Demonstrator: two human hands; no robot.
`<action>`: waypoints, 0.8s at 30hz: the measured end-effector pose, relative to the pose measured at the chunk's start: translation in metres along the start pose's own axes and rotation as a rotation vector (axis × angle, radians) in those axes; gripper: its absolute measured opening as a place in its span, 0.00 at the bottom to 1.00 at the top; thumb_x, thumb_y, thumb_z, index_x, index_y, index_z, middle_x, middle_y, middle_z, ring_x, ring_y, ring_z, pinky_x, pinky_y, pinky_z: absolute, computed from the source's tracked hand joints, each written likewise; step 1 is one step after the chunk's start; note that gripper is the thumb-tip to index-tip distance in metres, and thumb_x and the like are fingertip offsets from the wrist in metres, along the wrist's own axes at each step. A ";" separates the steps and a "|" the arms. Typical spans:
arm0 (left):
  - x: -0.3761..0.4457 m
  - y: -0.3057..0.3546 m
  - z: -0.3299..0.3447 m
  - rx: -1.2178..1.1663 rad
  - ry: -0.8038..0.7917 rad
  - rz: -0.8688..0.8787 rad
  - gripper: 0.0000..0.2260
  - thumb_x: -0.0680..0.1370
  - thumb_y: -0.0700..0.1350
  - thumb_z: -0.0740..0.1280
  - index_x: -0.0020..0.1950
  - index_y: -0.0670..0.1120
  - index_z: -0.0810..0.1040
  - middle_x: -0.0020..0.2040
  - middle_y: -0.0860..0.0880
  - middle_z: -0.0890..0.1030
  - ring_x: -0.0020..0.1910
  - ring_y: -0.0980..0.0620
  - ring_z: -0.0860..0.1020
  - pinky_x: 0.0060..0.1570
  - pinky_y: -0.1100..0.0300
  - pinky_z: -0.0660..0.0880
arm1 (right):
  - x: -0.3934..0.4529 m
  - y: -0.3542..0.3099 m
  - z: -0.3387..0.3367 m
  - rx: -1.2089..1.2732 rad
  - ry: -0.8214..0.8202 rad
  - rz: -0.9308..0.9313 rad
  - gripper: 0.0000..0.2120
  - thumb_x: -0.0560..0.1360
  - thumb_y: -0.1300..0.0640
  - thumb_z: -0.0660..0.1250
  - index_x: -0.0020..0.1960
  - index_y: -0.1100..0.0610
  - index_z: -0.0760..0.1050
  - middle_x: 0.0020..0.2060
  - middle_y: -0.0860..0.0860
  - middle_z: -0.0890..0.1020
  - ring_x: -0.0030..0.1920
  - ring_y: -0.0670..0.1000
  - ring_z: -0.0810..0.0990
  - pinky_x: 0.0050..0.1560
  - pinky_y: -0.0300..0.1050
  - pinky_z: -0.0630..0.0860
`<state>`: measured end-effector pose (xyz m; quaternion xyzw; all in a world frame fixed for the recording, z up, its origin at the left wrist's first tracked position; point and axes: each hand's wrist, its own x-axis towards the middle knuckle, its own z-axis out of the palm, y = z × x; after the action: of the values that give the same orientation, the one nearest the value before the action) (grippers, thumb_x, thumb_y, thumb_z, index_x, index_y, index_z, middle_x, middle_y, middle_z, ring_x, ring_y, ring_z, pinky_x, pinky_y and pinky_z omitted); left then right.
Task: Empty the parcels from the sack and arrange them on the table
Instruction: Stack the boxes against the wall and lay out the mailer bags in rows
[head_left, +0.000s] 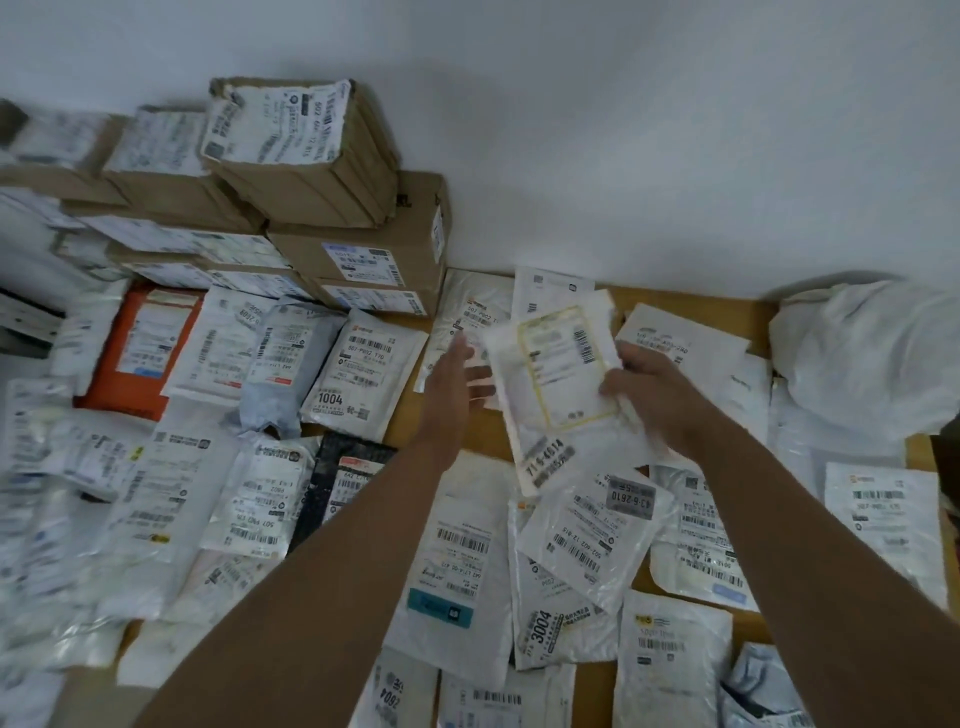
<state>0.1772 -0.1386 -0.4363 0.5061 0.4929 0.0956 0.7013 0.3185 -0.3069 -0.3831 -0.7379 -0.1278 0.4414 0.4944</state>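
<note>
Just right of frame centre, your right hand (644, 384) pinches a white mailer with a yellow-bordered label (558, 374) above the worktop (405, 431); your left hand (457, 379) is spread beside it. Most parcels already lie in rows, with cardboard boxes (332, 208) stacked upper left. At right, the white sack (872, 353) looks nearly slack; little remains.

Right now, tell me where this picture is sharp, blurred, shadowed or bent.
Head view: sharpest mid-frame, where the 1004 label reads clearly; left-edge parcels smear; the held parcel in the right hand and the open left hand look slightly soft; soft shadow lies beside the cardboard boxes; wide-angle bends the edges.
</note>
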 end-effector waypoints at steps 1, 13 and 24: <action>-0.003 0.002 -0.015 -0.094 -0.007 -0.048 0.19 0.80 0.61 0.60 0.58 0.48 0.78 0.53 0.45 0.83 0.50 0.47 0.81 0.47 0.51 0.78 | 0.006 -0.004 0.009 -0.090 -0.169 0.042 0.19 0.74 0.70 0.62 0.60 0.54 0.79 0.50 0.48 0.85 0.49 0.50 0.84 0.43 0.39 0.77; -0.012 -0.035 -0.129 -0.139 0.276 -0.251 0.12 0.79 0.37 0.67 0.61 0.42 0.72 0.52 0.43 0.77 0.47 0.44 0.79 0.50 0.46 0.80 | 0.044 0.046 0.097 0.128 -0.009 0.422 0.23 0.74 0.56 0.73 0.66 0.57 0.70 0.50 0.57 0.80 0.42 0.53 0.81 0.34 0.43 0.80; -0.002 -0.038 -0.115 0.651 0.342 0.091 0.10 0.79 0.45 0.65 0.60 0.45 0.73 0.50 0.50 0.78 0.46 0.50 0.76 0.44 0.58 0.70 | 0.057 0.063 0.132 -0.357 0.378 0.121 0.03 0.77 0.58 0.64 0.48 0.55 0.69 0.42 0.51 0.77 0.45 0.54 0.78 0.43 0.47 0.72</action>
<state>0.0718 -0.0867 -0.4664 0.7006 0.5848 0.0480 0.4060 0.2331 -0.2196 -0.4820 -0.8890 -0.0646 0.2952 0.3440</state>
